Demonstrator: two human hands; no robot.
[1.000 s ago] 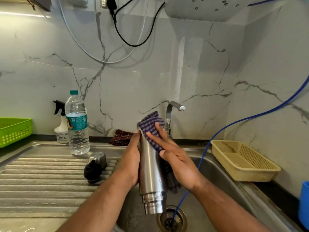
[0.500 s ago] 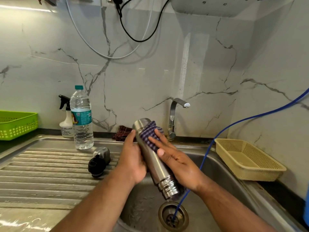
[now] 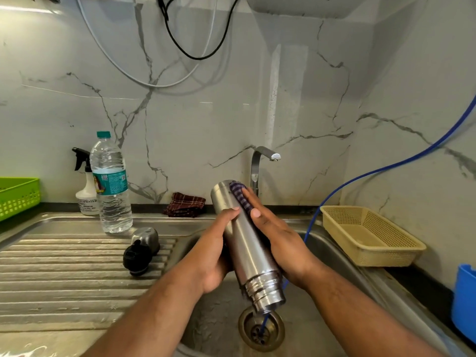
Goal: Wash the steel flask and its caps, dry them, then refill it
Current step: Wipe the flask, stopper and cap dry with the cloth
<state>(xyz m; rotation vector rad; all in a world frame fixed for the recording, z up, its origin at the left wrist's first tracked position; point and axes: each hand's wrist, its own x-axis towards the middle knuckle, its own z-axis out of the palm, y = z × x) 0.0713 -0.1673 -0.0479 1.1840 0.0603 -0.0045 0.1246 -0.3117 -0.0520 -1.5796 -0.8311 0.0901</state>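
Since one second ago the steel flask (image 3: 244, 243) has turned from nearly upright to slanted, and the right hand (image 3: 280, 243) has slid from its front to its right side. The flat base now points up toward the tap (image 3: 257, 166). The threaded mouth is low, above the drain (image 3: 261, 331) of the sink (image 3: 329, 256). The left hand (image 3: 213, 256) grips the smooth brushed body, with the thumb on the front. The right hand's fingers lie almost straight and press a purple checked cloth (image 3: 239, 195) on the metal near the base. A thin blue hose (image 3: 360, 176) runs into the drain, partly hidden by the right hand and the flask. On the ribbed draining board (image 3: 64, 266) a rounded steel cap (image 3: 146, 237) and a black cap (image 3: 136, 257) lie touching. Behind them stand a clear water bottle (image 3: 112, 191) and a white spray bottle (image 3: 86, 199). A dark red cloth (image 3: 185, 204) lies by the marble wall. A beige perforated basket (image 3: 368, 235) sits right of the sink.
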